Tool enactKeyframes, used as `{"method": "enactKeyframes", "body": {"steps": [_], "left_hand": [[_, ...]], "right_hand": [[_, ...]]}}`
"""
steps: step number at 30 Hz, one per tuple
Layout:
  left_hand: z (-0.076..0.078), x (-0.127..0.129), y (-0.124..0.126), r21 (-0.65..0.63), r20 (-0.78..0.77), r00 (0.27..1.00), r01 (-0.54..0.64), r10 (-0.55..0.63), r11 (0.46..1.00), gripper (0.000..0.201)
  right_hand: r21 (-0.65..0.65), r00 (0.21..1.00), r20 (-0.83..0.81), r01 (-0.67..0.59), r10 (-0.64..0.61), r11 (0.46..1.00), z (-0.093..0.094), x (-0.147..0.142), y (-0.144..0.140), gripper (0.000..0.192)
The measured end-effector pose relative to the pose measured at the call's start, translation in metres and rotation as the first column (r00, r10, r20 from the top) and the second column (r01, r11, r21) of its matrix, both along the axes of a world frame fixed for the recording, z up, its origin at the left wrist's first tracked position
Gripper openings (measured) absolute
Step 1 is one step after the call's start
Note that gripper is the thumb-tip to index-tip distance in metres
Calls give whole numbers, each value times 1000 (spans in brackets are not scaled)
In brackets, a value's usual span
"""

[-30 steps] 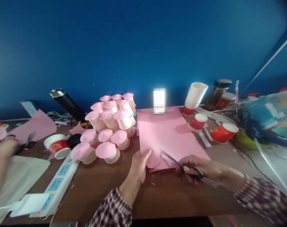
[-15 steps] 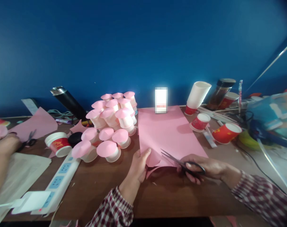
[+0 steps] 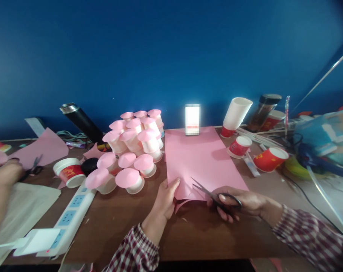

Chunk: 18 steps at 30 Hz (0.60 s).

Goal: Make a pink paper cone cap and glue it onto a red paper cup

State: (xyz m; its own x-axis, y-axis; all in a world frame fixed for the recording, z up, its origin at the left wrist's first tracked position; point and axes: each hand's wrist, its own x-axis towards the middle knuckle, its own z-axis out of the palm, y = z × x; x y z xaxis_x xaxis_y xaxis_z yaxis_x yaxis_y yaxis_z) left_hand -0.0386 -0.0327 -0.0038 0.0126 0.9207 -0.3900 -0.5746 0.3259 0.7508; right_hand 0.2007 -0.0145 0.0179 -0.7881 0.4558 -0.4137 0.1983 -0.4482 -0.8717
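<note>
A large sheet of pink paper [image 3: 199,158] lies flat on the brown table, its near edge cut into a curve. My left hand [image 3: 168,198] pinches its near left corner, thumb on top. In my right hand [image 3: 230,204] is a pair of black-handled scissors [image 3: 206,192], fingers through the loops. The blades are parted and point left across the paper's near edge. A curved strip of pink paper [image 3: 185,203] hangs at that edge, beside my left hand. To the left stand several paper cups topped with pink paper cones [image 3: 128,177].
A white power strip [image 3: 72,215] with a plugged-in charger [image 3: 38,241] lies at the left. Behind it are a red cup [image 3: 72,174] and a leaning black flask [image 3: 82,122]. Another person's hand [image 3: 7,173] is at far left. More red cups [image 3: 270,160] stand right.
My right hand and the scissors have shifted slightly left, and the blades are wider apart. My left hand stays on the paper's corner.
</note>
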Motion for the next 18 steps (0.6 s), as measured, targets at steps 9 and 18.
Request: {"method": "enactKeyframes", "body": {"steps": [9, 18], "left_hand": [[-1, -1, 0, -3, -33, 999, -19, 19, 1000, 41], [-2, -1, -4, 130, -149, 982, 137, -117, 982, 35]], "right_hand": [[-16, 989, 144, -16, 18, 1000, -1, -11, -2, 51], [-14, 995, 66, 74, -73, 997, 5, -10, -1, 45]]}}
